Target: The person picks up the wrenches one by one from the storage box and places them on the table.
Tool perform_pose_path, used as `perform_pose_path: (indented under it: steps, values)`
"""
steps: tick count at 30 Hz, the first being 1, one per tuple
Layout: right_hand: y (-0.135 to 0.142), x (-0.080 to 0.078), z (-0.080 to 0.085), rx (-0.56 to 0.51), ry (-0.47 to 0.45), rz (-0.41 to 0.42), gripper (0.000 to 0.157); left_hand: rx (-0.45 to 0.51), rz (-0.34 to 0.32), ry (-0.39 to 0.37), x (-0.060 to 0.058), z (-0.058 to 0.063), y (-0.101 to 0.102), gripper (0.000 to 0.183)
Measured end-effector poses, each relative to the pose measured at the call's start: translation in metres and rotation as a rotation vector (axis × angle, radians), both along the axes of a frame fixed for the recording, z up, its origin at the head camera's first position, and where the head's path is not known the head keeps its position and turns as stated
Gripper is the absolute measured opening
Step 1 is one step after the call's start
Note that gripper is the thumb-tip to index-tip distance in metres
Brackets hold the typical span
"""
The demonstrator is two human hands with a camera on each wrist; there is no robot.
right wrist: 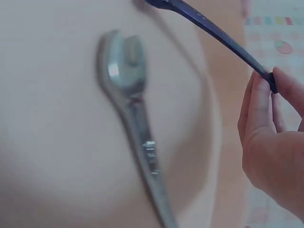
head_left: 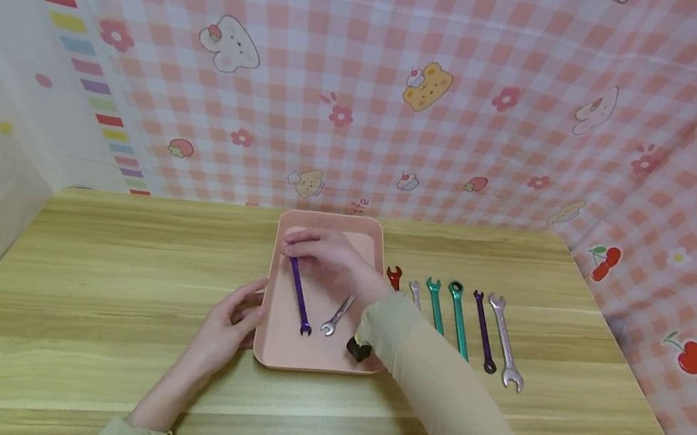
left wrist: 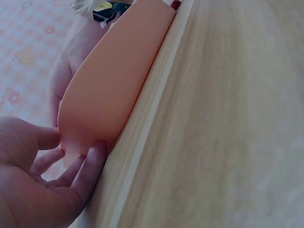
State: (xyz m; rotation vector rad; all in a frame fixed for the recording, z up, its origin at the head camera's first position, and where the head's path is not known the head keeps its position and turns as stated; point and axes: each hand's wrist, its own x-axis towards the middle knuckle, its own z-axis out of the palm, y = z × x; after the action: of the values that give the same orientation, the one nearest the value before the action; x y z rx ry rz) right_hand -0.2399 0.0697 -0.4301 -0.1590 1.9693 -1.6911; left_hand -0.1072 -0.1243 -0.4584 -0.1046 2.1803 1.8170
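A pink tray (head_left: pixel 281 357) sits mid-table. Inside it lie a purple wrench (head_left: pixel 299 294) and a small silver wrench (head_left: pixel 337 314). My right hand (head_left: pixel 327 258) reaches over the tray and pinches the far end of the purple wrench (right wrist: pixel 213 31) with its fingertips (right wrist: pixel 259 102); the wrench's near end rests on the tray floor. The silver wrench (right wrist: pixel 135 114) lies just beside it. My left hand (head_left: pixel 233 319) rests with straight fingers (left wrist: pixel 92 164) against the tray's left wall (left wrist: pixel 114 80).
A row of wrenches lies right of the tray: red (head_left: pixel 394 276), small silver (head_left: pixel 415 293), two teal (head_left: pixel 435 305) (head_left: pixel 458 316), dark purple (head_left: pixel 484 330), large silver (head_left: pixel 505 341). A small black object (head_left: pixel 358 348) sits at the tray's near right corner. Checked cloth walls enclose the wooden table (head_left: pixel 91 267).
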Motion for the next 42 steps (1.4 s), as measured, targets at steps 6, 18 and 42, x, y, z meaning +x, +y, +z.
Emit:
perform_pose_path:
  steps: [6, 18, 42]
  values:
    - [0.014, -0.003, 0.024, -0.185, -0.024, -0.065, 0.038, 0.006, 0.002, -0.002, 0.000, 0.000, -0.001, 0.054]
    - [0.097, -0.001, 0.063, -0.277, 0.012, -0.204, 0.029, 0.011, 0.004, -0.010, -0.001, 0.003, 0.000, 0.054]
    - [0.316, 0.045, 0.028, -0.262, -0.035, -0.259, 0.039, 0.026, 0.015, 0.000, 0.001, -0.001, 0.003, 0.053]
